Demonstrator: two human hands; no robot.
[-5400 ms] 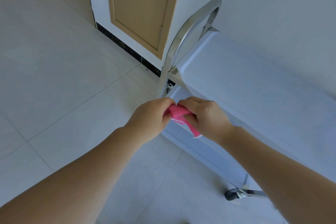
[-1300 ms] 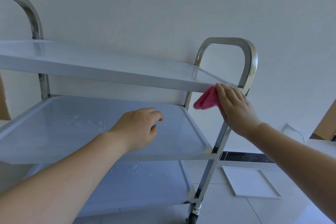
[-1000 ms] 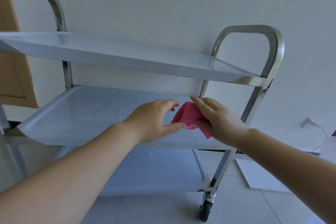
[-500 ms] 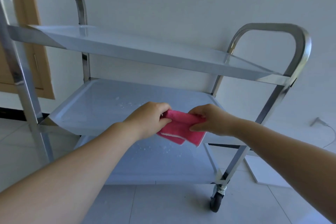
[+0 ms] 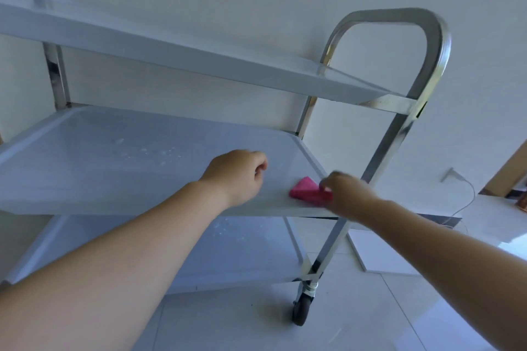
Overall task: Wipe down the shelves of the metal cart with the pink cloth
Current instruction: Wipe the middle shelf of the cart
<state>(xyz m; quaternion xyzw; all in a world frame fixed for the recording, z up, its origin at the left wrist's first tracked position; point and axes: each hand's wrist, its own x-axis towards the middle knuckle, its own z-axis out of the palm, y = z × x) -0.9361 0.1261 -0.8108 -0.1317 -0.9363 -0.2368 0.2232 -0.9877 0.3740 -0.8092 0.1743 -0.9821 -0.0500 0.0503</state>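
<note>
Half a second ago both hands stretched the pink cloth (image 5: 309, 194) in the air before the cart; now the left hand (image 5: 238, 175) has let go and hovers, fingers loosely curled and holding nothing, over the middle shelf (image 5: 114, 168), while the right hand (image 5: 346, 194), blurred, pinches the cloth in its grip and presses it down near that shelf's front right corner, so wiping here looks just begun. Water droplets (image 5: 151, 151) lie further back on that shelf and more on the bottom shelf (image 5: 242, 253); the top shelf (image 5: 171, 51) overhangs the reach, and the right frame post (image 5: 396, 134) stands beside the cloth.
</note>
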